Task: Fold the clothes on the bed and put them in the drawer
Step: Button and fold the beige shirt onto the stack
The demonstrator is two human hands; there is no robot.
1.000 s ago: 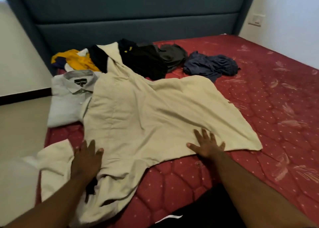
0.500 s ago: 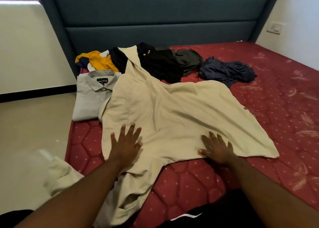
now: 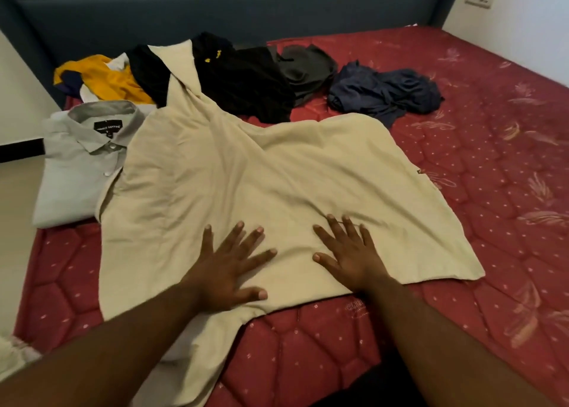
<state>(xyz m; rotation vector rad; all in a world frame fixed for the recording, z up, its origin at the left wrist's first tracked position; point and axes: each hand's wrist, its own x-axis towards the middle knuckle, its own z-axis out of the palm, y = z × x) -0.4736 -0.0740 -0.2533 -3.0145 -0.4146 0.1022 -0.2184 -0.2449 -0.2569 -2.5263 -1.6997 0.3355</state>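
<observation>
Head view is showing both hands lying flat, fingers spread, on the beige shirt (image 3: 246, 175) that is spreading across the red bed (image 3: 492, 191). Left hand (image 3: 229, 268) is pressing the shirt's near part, gripping nothing; right hand (image 3: 348, 254) is pressing just beside it, palm down, also holding nothing. Beside the beige shirt's left edge a folded grey shirt (image 3: 77, 160) is lying. Beyond the beige shirt, toward the headboard (image 3: 215, 12), yellow (image 3: 104, 80), black (image 3: 246, 83) and navy (image 3: 381, 95) clothes are lying crumpled.
</observation>
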